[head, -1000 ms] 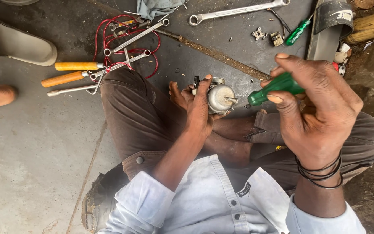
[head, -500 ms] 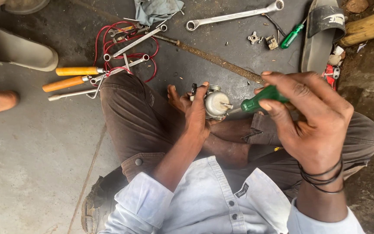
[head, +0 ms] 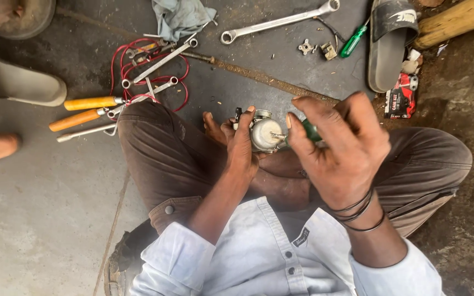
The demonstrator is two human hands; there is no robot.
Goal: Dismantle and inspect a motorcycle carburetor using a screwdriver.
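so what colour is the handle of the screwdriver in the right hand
Green, a translucent green handle mostly hidden behind the right hand; the head view shows it.

Right hand (head: 338,151) rotated, green screwdriver (head: 309,131) mostly hidden.

Two green screwdrivers: one in the right hand (head: 338,151), one (head: 353,41) on the floor beyond the small metal engine part (head: 263,131). One such part. Two orange-handled tools (head: 86,110) left of it. Wrenches: one long (head: 278,22) beyond it, about three more (overlapping, hard to count) (head: 157,66) by the red wire (head: 122,60). Two sandals (head: 20,82) (head: 389,41). One rag (head: 182,16).
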